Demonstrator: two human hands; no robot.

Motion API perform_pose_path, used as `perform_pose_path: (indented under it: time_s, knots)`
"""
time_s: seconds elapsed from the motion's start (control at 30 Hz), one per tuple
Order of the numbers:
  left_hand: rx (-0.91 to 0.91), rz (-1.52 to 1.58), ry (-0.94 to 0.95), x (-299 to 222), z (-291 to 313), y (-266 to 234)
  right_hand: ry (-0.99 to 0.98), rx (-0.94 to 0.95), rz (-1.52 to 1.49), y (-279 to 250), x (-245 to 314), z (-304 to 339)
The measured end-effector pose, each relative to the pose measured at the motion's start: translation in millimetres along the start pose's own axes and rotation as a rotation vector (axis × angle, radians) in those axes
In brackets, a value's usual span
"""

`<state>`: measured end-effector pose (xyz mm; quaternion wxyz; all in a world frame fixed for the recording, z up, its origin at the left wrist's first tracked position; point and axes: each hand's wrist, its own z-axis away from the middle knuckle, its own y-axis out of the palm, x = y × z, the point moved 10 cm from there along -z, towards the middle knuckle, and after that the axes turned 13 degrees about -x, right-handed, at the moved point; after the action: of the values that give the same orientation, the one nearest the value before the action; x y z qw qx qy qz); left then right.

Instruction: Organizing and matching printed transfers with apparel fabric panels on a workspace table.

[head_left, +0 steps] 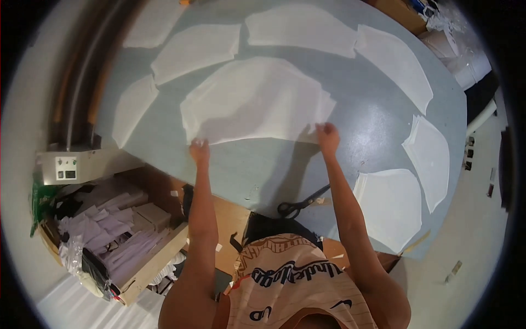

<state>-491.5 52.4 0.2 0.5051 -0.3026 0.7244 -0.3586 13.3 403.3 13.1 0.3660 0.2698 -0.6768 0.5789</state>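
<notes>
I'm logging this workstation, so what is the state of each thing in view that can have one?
Left hand: fingers at the near left corner of the central white stack; grip unclear.
Right hand: at the stack's near right corner; grip unclear.
Central white stack: flat, layered edges uneven at right.
Outer white pieces: flat, in an arc.
Scissors: on the table, blades apparently shut.
Box: open, holding pale scraps.

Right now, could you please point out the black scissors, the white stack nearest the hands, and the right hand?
Black scissors [304,202]: head view, near the middle.
White stack [257,101]: head view, middle of top face.
Right hand [328,138]: head view, back of hand.
</notes>
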Motion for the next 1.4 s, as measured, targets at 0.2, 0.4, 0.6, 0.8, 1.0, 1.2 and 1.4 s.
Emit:
perform_pose_path:
  time_s: [0.2,0.4,0.6,0.8,1.0,1.2,1.4]
  knots:
    - [0.175,0.084,-0.190,10,-14,32,0.050,-0.074,0.194,18,9,10]
    - [0.189,0.325,-0.409,18,-8,26,0.071,-0.038,0.406,40,31,24]
    - [0.385,0.603,-0.579,10,-9,44,0.027,-0.059,0.462,45,44,28]
    - [0.503,0.753,-0.690,-13,1,35,-0.323,-0.204,0.223,34,95,64]
    - [0.550,0.749,-0.810,-33,14,-8,0.294,0.185,-0.191,82,81,199]
    - [0.719,0.803,-0.735,-36,34,-65,1.226,0.611,-0.871,161,109,285]
    - [0.660,0.734,-0.709,-58,44,-147,0.781,-0.137,-0.630,81,59,175]
